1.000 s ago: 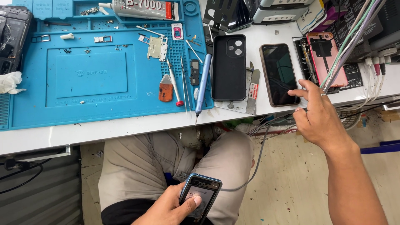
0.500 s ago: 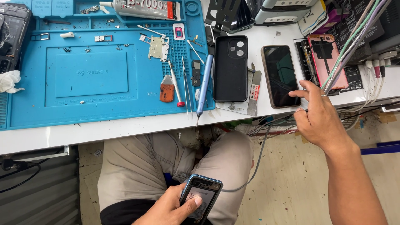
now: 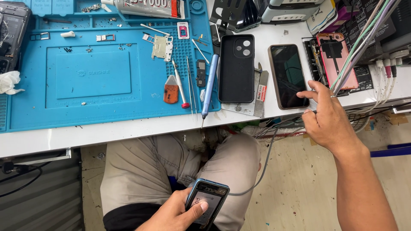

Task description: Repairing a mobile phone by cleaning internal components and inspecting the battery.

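1. The dark-screened phone [image 3: 289, 76] lies flat on the white surface [image 3: 128, 128] in the upper right of the frame, screen up, just right of the black phone case [image 3: 236, 68].
2. The right hand [image 3: 327, 117] has come forward since a second ago: then it hung at the surface's edge below the phone, now its forefinger stretches to the phone's lower right corner, touching it or nearly so; I cannot tell which. The hand is loosely open and holds nothing, the other fingers half curled.
3. The phone itself has not shifted, so the change is only the hand's reach, from beside the phone to contact with its screen end.
4. The left hand [image 3: 177, 211] stays at the bottom centre of the frame, over the lap, closed around a second phone in a blue case [image 3: 206, 202], thumb on its lit screen. A grey cable [image 3: 265, 162] runs up from it toward the surface's edge. That grip looks unchanged.
5. Right of the dark phone lies a pink phone back with its inside exposed [image 3: 338, 60], with a bundle of coloured cables [image 3: 359, 42] crossing above it.
6. Left of the case, a blue repair mat [image 3: 94, 77] carries a blue pen-shaped screwdriver [image 3: 209, 85], a red-tipped tool [image 3: 180, 87], tweezers, an orange pick [image 3: 171, 90] and small loose parts; none has moved.
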